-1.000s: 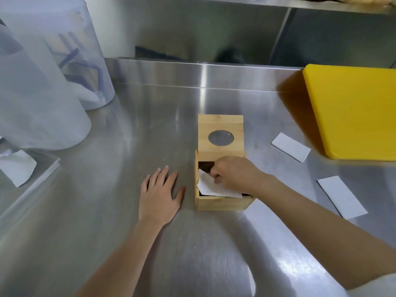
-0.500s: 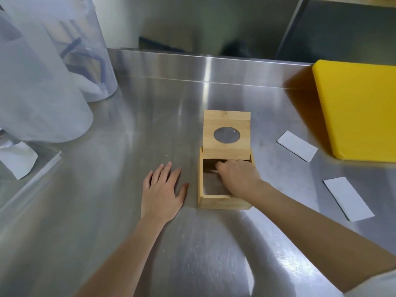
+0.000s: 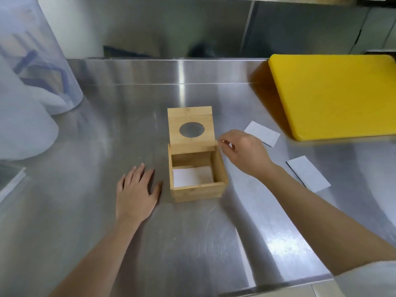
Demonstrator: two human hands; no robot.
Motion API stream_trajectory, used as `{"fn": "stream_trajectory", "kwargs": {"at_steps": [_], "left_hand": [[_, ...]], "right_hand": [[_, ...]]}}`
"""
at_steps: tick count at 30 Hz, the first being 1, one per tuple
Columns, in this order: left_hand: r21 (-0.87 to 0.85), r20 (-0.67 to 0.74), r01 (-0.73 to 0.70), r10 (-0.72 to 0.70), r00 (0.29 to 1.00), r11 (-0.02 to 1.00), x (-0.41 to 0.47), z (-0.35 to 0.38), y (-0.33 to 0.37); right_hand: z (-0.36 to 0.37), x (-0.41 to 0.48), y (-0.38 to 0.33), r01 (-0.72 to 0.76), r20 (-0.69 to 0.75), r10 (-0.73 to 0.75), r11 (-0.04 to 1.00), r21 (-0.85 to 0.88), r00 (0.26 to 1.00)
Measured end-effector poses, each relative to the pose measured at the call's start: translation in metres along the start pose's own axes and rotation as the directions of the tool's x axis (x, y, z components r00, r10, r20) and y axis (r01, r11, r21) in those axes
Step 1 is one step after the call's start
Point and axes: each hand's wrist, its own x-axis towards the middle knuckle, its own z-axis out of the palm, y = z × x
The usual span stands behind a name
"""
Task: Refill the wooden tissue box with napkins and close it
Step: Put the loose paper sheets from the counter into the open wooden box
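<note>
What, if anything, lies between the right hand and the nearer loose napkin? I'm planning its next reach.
Nothing visible does. The right hand hovers empty beside the wooden box, and the nearer napkin lies flat just beyond it on bare steel counter.

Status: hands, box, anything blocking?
Left hand flat on counter, empty. Right hand beside lid, apparently empty. Box open, napkin inside; two napkins still out. Nothing blocking.

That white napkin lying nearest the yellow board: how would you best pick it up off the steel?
The napkin lies flat on the counter, so probably pinch its far right corner, which faces open steel, coming from above. The right hand hovers over its near left end, thumb and forefinger close together. Thin paper offers no side to grasp.
</note>
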Motion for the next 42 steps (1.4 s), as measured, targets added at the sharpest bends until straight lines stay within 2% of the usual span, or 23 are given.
{"fn": "stream_trajectory", "kwargs": {"at_steps": [2, 5, 11, 16, 20, 23, 28, 32, 34, 36, 42], "left_hand": [[-0.005, 0.0, 0.006, -0.006, 1.0, 1.0, 0.0, 0.0, 0.0], [-0.021, -0.014, 0.012, -0.012, 1.0, 1.0, 0.0, 0.001, 0.0], [-0.01, -0.008, 0.024, -0.024, 1.0, 1.0, 0.001, 0.0, 0.002], [-0.011, -0.009, 0.02, -0.02, 1.0, 1.0, 0.002, 0.001, 0.002], [-0.013, -0.018, 0.014, -0.014, 1.0, 1.0, 0.002, 0.002, 0.0], [-0.017, -0.023, 0.015, -0.016, 1.0, 1.0, 0.001, 0.003, -0.001], [-0.019, -0.016, 0.015, -0.015, 1.0, 1.0, 0.002, 0.004, -0.002], [-0.027, -0.017, 0.021, -0.022, 1.0, 0.999, 0.002, 0.005, -0.003], [-0.025, -0.018, 0.026, -0.026, 0.999, 0.999, 0.003, 0.005, -0.003], [-0.024, -0.022, 0.022, -0.023, 0.999, 0.999, 0.002, 0.006, -0.003], [-0.023, -0.022, 0.031, -0.031, 0.999, 0.999, 0.002, 0.005, -0.002]], "right_hand": [[-0.006, -0.007, 0.023, -0.136, -0.043, 0.136, 0.991, 0.003, 0.99], [-0.014, -0.023, 0.061, -0.344, -0.087, 0.344, 0.939, 0.019, 0.935], [-0.025, -0.07, 0.134, -0.664, -0.132, 0.658, 0.748, 0.005, 0.741], [-0.031, -0.099, 0.169, -0.775, -0.154, 0.762, 0.63, -0.049, 0.629], [-0.034, -0.107, 0.181, -0.852, -0.08, 0.848, 0.519, -0.071, 0.524], [-0.036, -0.106, 0.185, -0.873, -0.023, 0.875, 0.482, -0.072, 0.484], [-0.043, -0.097, 0.193, -0.912, 0.124, 0.903, 0.406, 0.062, 0.41], [-0.042, -0.09, 0.196, -0.932, 0.166, 0.918, 0.347, 0.104, 0.361], [-0.04, -0.088, 0.196, -0.933, 0.162, 0.92, 0.339, 0.123, 0.356], [-0.04, -0.085, 0.196, -0.92, 0.144, 0.913, 0.361, 0.152, 0.382], [-0.054, -0.06, 0.18, -0.835, 0.123, 0.836, 0.5, 0.23, 0.535]]}}
